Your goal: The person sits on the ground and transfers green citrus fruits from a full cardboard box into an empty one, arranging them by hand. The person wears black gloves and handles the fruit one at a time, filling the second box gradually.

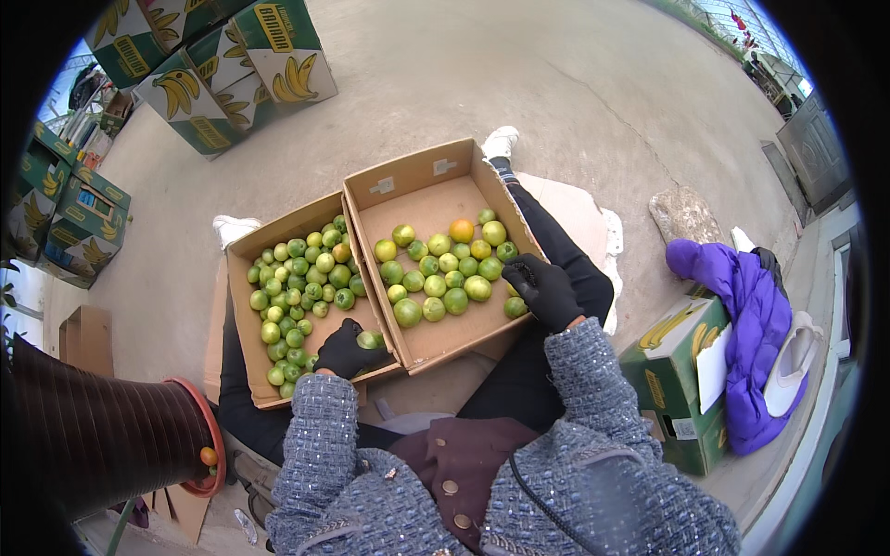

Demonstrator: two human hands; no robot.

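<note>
Two open cardboard boxes stand side by side between my legs. The left box [240, 333] holds many small green tomatoes [295, 285]; the right box [445, 344] holds larger green tomatoes [455, 301] and an orange one [461, 231]. My left hand [345, 349], in a black glove, is low in the left box with its fingers around a green tomato [370, 340]. My right hand [546, 292], also gloved in black, is at the right side of the right box, its fingers bent over a green tomato [513, 289] that is partly hidden; its grip is unclear.
Banana boxes [299, 73] are stacked at the upper left, with more [87, 226] at the far left. A large brown pot [111, 424] stands at the lower left. At the right, a purple jacket [751, 326] and a white shoe [793, 361] lie by another banana box [685, 389].
</note>
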